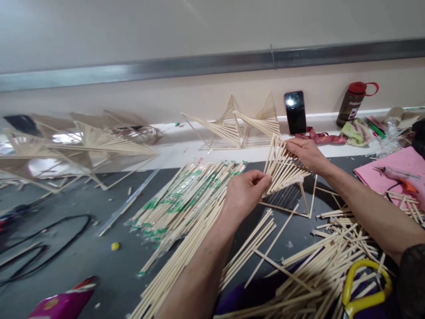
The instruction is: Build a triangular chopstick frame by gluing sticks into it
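Note:
Between my two hands is a small wooden stick model [285,170], its sticks fanned side by side into a twisted surface. My left hand [247,188] pinches its left edge with thumb and forefinger. On the upper right side, my right hand [307,155] is closed round the model's edge, its fingertips partly hidden behind the sticks. A triangular stick frame [312,197] stands below and to the right of the held part; whether it is joined on is unclear. Under my left forearm lie long bare sticks [179,266], beside paper-and-plastic wrapped chopsticks [195,190].
Finished-looking stick models [239,126] stand against the wall, with larger ones [83,146] at left. A phone [295,113] leans near a bottle [350,104]. Cut sticks [335,248], yellow-handled scissors [348,288] and a glue gun [398,177] on pink paper [372,170] lie right. A black cable [66,217] loops left.

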`<state>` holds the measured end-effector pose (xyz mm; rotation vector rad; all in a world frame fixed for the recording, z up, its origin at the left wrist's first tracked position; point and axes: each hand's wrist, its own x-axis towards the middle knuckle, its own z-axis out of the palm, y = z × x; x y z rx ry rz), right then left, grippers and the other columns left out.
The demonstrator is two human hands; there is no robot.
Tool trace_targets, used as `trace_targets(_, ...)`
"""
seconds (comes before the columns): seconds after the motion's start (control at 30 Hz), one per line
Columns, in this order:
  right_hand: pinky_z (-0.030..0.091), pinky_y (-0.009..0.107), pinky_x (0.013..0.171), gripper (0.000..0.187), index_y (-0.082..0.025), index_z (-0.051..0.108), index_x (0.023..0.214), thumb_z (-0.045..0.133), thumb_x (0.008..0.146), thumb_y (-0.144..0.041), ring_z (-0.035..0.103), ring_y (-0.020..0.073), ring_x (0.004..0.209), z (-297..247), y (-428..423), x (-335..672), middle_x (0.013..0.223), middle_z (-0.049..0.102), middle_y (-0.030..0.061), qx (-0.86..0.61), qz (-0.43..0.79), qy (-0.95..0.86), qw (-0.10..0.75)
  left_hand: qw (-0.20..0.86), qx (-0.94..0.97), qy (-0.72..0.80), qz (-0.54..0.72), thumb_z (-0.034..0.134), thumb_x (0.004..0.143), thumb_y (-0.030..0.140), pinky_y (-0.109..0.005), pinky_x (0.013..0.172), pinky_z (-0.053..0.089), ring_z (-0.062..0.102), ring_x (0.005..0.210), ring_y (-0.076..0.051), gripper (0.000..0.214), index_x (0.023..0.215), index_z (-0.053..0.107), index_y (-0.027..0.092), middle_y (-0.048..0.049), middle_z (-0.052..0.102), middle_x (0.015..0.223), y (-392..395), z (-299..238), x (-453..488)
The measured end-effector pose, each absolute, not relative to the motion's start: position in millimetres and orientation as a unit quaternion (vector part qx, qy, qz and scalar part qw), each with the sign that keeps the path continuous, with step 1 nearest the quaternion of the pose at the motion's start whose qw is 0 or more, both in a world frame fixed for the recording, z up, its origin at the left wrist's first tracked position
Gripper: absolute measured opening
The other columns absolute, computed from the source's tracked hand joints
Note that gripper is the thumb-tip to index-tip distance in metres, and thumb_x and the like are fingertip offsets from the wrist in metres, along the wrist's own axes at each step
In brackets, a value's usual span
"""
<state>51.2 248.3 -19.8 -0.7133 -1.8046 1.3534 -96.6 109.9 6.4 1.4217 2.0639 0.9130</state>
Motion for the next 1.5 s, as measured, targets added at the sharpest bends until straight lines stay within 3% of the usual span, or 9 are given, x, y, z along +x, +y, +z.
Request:
trace_targets(0.37,0.045,0.027,0.065,0.023,-0.017,0.064,0.075,0.052,0.083,-0.035,0.057,0.0137,0.065,-17,247,49,0.071,0.064,0.0016,-0.292,0.539,-0.698,0.37,0.231,0.517,0.75,0.342,0.057,0.074,0.036,-0.022,0.047,0.038,0.052,0.041,-0.012,0.022,0.064,0.067,0.02,0.0049,0.056,0.043,111,4,-97)
trace_targets(0.67,0.044,0.027,0.063,0.026,-0.017,0.063,0.075,0.054,0.08,-0.041,0.056,0.0135,0.063,-17,248,51,0.07,0.064,0.0016,-0.297,0.534,-0.697,0.375,0.381,0.428,0.723,0.387,0.066,0.062,0.028,-0.022,0.042,0.042,0.054,0.042,-0.012,0.016,0.074,0.068,0.017,0.0037,0.06,0.049,113,6,-104)
trace_targets(0.83,0.044,0.027,0.063,0.028,-0.017,0.064,0.077,0.055,0.079,-0.043,0.055,0.0134,0.063,-17,248,51,0.069,0.063,0.0009,-0.295,0.534,-0.697,0.377,0.363,0.451,0.731,0.36,0.064,0.066,0.032,-0.023,0.044,0.042,0.055,0.043,-0.013,0.017,0.075,0.069,0.018,0.0032,0.058,0.047,109,2,-106)
trace_targets(0.97,0.044,0.027,0.062,0.026,-0.017,0.064,0.076,0.057,0.078,-0.043,0.056,0.0137,0.062,-18,249,51,0.067,0.063,0.0006,-0.297,0.537,-0.692,0.38,0.267,0.496,0.76,0.324,0.063,0.069,0.035,-0.024,0.049,0.039,0.055,0.049,-0.014,0.017,0.071,0.07,0.02,0.0017,0.062,0.052,107,-3,-107)
trace_targets(1.13,0.045,0.026,0.063,0.024,-0.018,0.064,0.073,0.059,0.079,-0.04,0.056,0.0131,0.063,-17,248,51,0.068,0.064,0.0003,-0.301,0.546,-0.68,0.386,0.205,0.499,0.781,0.313,0.071,0.063,0.039,-0.027,0.056,0.037,0.055,0.06,-0.015,0.022,0.071,0.067,0.018,0.0007,0.063,0.063,111,-4,-116)
trace_targets(1.23,0.044,0.026,0.063,0.023,-0.017,0.065,0.073,0.059,0.078,-0.039,0.056,0.0127,0.063,-17,247,51,0.069,0.064,0.0004,-0.302,0.547,-0.678,0.386,0.258,0.5,0.729,0.389,0.075,0.06,0.044,-0.029,0.067,0.043,0.06,0.074,-0.017,0.037,0.084,0.068,0.017,-0.0032,0.069,0.08,118,-2,-128)
trace_targets(1.33,0.043,0.025,0.061,0.023,-0.017,0.065,0.073,0.059,0.078,-0.039,0.056,0.0119,0.062,-17,248,52,0.069,0.065,0.0004,-0.302,0.543,-0.682,0.385,0.399,0.485,0.643,0.438,0.077,0.058,0.042,-0.032,0.079,0.046,0.062,0.089,-0.02,0.048,0.098,0.069,0.016,-0.0073,0.071,0.098,127,-1,-137)
trace_targets(1.4,0.041,0.025,0.058,0.024,-0.017,0.066,0.074,0.06,0.078,-0.041,0.054,0.0112,0.059,-17,249,53,0.068,0.064,-0.0002,-0.303,0.542,-0.683,0.385,0.494,0.479,0.592,0.419,0.077,0.059,0.04,-0.031,0.079,0.046,0.062,0.087,-0.019,0.046,0.097,0.071,0.016,-0.0064,0.072,0.095,133,-4,-140)
trace_targets(1.5,0.039,0.024,0.056,0.026,-0.018,0.067,0.074,0.061,0.077,-0.043,0.052,0.0104,0.058,-17,250,53,0.066,0.063,-0.001,-0.307,0.535,-0.687,0.385,0.554,0.492,0.551,0.383,0.076,0.061,0.038,-0.025,0.065,0.042,0.058,0.07,-0.013,0.032,0.084,0.073,0.015,-0.0024,0.069,0.078,140,-14,-142)
